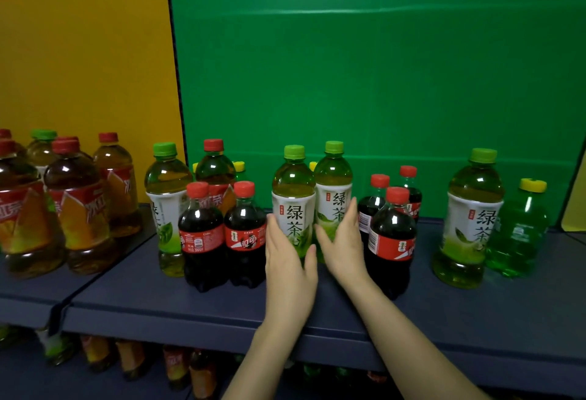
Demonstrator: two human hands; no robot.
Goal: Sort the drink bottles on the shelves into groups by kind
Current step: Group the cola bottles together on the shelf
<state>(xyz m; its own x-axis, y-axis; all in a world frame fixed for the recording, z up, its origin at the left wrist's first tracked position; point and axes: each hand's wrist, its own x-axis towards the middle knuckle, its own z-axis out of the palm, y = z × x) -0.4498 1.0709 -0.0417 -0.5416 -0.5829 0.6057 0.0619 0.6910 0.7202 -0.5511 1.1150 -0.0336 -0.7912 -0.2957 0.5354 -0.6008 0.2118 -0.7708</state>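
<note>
Two green tea bottles with green caps and white labels stand side by side mid-shelf. My left hand (287, 260) cups the lower front of the left green tea bottle (293, 206), fingers straight along its left side, thumb on its right. My right hand (344, 241) does the same at the right green tea bottle (334, 193), fingers spread. Neither bottle is lifted. Two cola bottles (203, 234) with red caps stand just left of my hands; three more colas (393, 241) stand just right. Other green teas stand at far left (166, 203) and far right (472, 219).
Several iced red tea bottles (76, 209) crowd the adjoining shelf at left; one more (215, 165) stands behind the colas. A bright green soda with a yellow cap (520, 228) is at far right. The dark blue shelf (190, 301) has a lower shelf of bottles (126, 358) beneath.
</note>
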